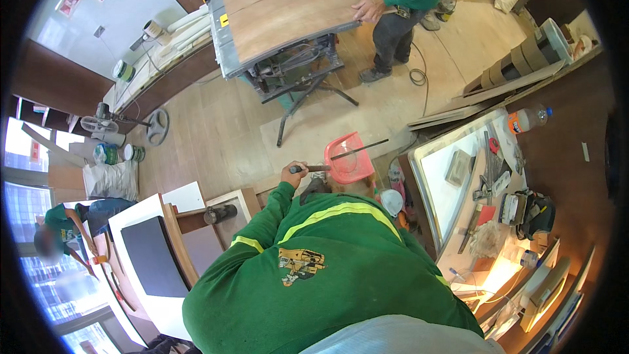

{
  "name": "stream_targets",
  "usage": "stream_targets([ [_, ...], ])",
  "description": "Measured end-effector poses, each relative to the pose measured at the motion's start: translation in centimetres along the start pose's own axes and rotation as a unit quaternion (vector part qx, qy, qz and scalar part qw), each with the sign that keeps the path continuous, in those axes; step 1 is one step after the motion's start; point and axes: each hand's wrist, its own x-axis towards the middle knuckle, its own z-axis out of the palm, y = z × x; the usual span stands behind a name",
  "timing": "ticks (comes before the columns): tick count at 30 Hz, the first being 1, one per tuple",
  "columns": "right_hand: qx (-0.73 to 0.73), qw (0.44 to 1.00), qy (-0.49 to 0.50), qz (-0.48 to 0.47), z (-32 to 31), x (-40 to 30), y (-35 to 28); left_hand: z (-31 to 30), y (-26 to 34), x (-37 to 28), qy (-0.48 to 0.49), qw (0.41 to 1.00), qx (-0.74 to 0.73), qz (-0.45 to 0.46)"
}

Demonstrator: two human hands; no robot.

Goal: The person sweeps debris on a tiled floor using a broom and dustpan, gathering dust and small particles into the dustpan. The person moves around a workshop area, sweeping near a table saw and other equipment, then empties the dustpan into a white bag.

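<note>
My left hand (294, 173) is closed around a brown handle with a dark end, which runs to a red plastic dustpan (351, 169). The pan's open tray faces up, just beyond my feet. A thin dark rod or strip (363, 148) crosses the pan and sticks out past its right side; whether it lies in the pan or only passes over it, I cannot tell. My right hand is out of view, hidden beyond my green shirt. A white rounded object (391, 202) sits low to the right of the pan.
A co-worker in green rests both hands on a wood panel (295, 5) on a table saw (223, 54). Its stand legs and a floor cable (418, 76) lie ahead. To the right, a bench (427, 172) bears tools; a white-topped cabinet (123, 216) is at left. Another person works farther left.
</note>
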Motion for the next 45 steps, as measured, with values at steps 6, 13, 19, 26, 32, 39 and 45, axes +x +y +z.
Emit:
stream_targets([
  [6,-0.007,1.0,-0.007,-0.008,0.9,0.0,-0.5,-0.4,-0.1,-0.3,-0.001,1.0,0.003,-0.006],
  [13,-0.012,1.0,-0.003,-0.008,1.2,0.0,-0.4,-0.9,-0.2,0.1,-0.002,1.0,-0.003,-0.022],
  [19,-0.014,1.0,0.008,-0.009,1.1,0.6,0.2,-0.1,0.8,1.1,-0.015,1.0,0.003,0.004],
  [26,-0.045,0.999,-0.001,-0.028,1.3,1.1,-0.3,-0.5,1.1,0.5,-0.006,1.0,-0.006,-0.005],
  [32,-0.072,0.997,-0.001,-0.042,2.7,1.9,0.1,0.0,0.9,0.5,-0.002,1.0,-0.004,-0.022],
  [39,-0.105,0.991,0.033,-0.07,5.9,4.0,2.0,0.6,1.1,0.9,-0.003,1.0,-0.008,-0.027],
  [45,-0.204,0.959,-0.045,-0.19,4.1,3.5,-0.2,0.6,-0.2,3.5,0.001,1.0,-0.011,-0.009],
])
